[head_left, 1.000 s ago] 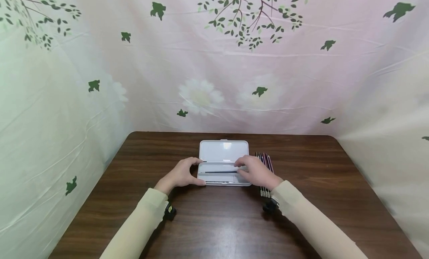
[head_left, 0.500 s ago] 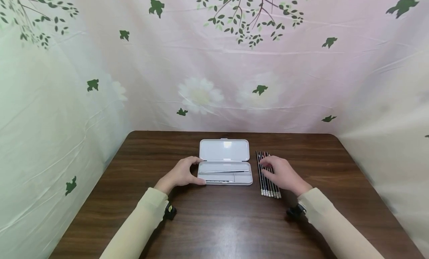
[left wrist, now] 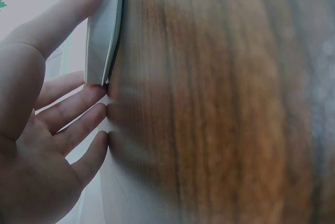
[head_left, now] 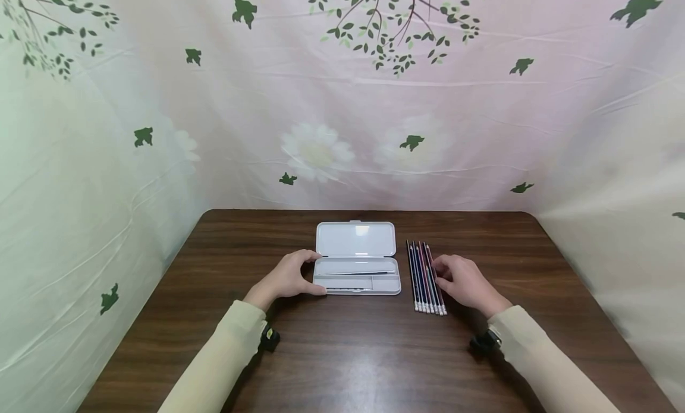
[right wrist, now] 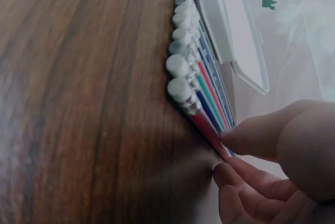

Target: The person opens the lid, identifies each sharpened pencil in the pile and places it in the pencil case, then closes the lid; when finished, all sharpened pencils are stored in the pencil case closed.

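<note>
A white pencil case (head_left: 383,284) lies with its lid (head_left: 355,239) up at the back of the table. My left hand (head_left: 289,276) holds its left end, thumb on the front edge and fingers by the back corner. In the left wrist view the thumb lies along the case (left wrist: 103,35). One dark pencil (head_left: 358,273) is in the rear compartment. Several eraser-tipped pencils (head_left: 423,279) lie side by side to the right of the case. My right hand (head_left: 464,282) pinches the outermost pencil (right wrist: 207,130), a red one, between thumb and fingers.
Dark wood table (head_left: 342,353) runs under everything. A printed cloth (head_left: 342,104) hangs behind and along both sides. In the front part of the case a divider separates a small right compartment. Each wrist wears a small black camera (head_left: 484,341).
My right hand has moved right, from over the case to the right side of the pencil row, and its fingers have closed on the outermost pencil. The left hand stays on the case.
</note>
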Action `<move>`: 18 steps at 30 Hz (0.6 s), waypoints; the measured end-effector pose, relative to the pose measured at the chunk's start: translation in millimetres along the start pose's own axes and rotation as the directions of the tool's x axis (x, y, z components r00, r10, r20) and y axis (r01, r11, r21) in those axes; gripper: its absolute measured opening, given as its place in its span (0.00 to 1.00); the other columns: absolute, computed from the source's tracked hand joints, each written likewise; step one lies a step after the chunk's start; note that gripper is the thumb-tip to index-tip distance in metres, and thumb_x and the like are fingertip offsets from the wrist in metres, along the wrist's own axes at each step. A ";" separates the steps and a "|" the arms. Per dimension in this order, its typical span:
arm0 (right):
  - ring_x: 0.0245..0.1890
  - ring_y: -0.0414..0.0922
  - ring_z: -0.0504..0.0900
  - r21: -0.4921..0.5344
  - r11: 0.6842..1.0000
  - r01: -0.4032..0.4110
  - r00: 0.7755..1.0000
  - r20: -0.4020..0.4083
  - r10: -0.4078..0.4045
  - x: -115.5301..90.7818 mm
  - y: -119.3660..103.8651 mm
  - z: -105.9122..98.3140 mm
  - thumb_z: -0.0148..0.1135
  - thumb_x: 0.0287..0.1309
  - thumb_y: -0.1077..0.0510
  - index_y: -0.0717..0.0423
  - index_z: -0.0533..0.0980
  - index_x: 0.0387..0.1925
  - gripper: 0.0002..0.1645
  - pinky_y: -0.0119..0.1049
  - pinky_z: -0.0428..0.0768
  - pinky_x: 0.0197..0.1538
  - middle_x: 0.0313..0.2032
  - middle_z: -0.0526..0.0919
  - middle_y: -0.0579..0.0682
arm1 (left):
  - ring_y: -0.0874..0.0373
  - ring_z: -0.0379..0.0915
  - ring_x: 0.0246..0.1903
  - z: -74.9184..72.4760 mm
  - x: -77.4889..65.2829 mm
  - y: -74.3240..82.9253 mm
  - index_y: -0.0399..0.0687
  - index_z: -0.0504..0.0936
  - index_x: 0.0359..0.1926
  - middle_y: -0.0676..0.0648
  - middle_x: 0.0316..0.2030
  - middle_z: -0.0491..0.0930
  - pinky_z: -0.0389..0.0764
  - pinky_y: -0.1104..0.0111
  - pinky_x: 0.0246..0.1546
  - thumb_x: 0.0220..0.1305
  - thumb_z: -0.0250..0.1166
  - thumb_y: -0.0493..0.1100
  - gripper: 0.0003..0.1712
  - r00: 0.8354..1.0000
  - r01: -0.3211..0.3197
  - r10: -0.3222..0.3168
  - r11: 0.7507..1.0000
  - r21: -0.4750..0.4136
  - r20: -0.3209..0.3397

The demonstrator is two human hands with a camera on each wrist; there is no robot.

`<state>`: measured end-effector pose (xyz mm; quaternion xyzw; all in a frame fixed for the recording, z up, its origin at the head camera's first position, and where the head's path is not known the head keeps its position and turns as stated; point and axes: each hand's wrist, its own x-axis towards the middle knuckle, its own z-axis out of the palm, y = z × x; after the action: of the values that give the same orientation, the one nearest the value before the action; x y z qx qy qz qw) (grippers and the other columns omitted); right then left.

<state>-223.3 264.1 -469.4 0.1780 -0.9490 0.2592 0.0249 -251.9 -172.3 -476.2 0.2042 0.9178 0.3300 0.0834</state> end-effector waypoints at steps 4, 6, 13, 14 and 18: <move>0.37 0.48 0.86 -0.005 0.999 -0.038 0.999 0.009 0.038 1.8 1.1 0.4 0.72 0.60 0.67 0.63 0.82 0.47 0.13 0.51 0.86 0.43 0.41 0.86 0.57 | 0.49 0.73 0.64 -0.1 0.3 -1.2 0.42 0.77 0.68 0.44 0.63 0.79 0.73 0.53 0.69 0.46 0.86 0.60 0.52 1.000 0.002 -0.002 1.000 0.004 0.000; 0.37 0.48 0.85 -0.012 0.999 -0.050 0.999 0.006 0.050 2.3 1.1 0.7 0.72 0.59 0.66 0.63 0.83 0.46 0.13 0.50 0.86 0.43 0.39 0.86 0.55 | 0.49 0.73 0.64 0.0 0.2 -1.4 0.42 0.77 0.68 0.44 0.63 0.79 0.73 0.52 0.69 0.46 0.87 0.59 0.52 1.000 0.003 -0.003 1.000 -0.001 0.000; 0.35 0.49 0.81 -0.049 0.996 -0.070 0.997 -0.029 0.069 5.2 -0.7 2.4 0.71 0.54 0.65 0.64 0.81 0.43 0.14 0.51 0.82 0.43 0.34 0.85 0.52 | 0.48 0.73 0.65 -1.4 -0.5 0.6 0.42 0.77 0.68 0.43 0.64 0.78 0.72 0.52 0.69 0.46 0.86 0.59 0.52 1.000 0.004 -0.004 1.000 -0.005 -0.003; 0.35 0.49 0.80 -0.054 0.996 -0.076 0.997 -0.028 0.074 5.5 -1.3 2.4 0.71 0.54 0.65 0.64 0.81 0.43 0.14 0.51 0.82 0.43 0.33 0.84 0.53 | 0.48 0.72 0.66 -1.3 -0.4 0.6 0.42 0.77 0.68 0.43 0.64 0.78 0.72 0.52 0.69 0.46 0.86 0.59 0.52 1.000 0.004 -0.004 1.000 -0.004 -0.003; 0.34 0.51 0.79 -0.088 0.992 -0.096 0.995 -0.022 0.094 5.6 -1.3 2.4 0.70 0.52 0.65 0.66 0.80 0.43 0.15 0.52 0.81 0.41 0.33 0.82 0.54 | 0.48 0.72 0.66 -0.1 0.1 -0.2 0.42 0.77 0.68 0.43 0.64 0.78 0.72 0.52 0.70 0.46 0.86 0.59 0.52 1.000 0.004 -0.004 1.000 -0.004 -0.003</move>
<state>-228.0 260.0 -470.0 0.1291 -0.9667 0.2192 0.0291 -252.1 -172.5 -476.3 0.2019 0.9177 0.3320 0.0831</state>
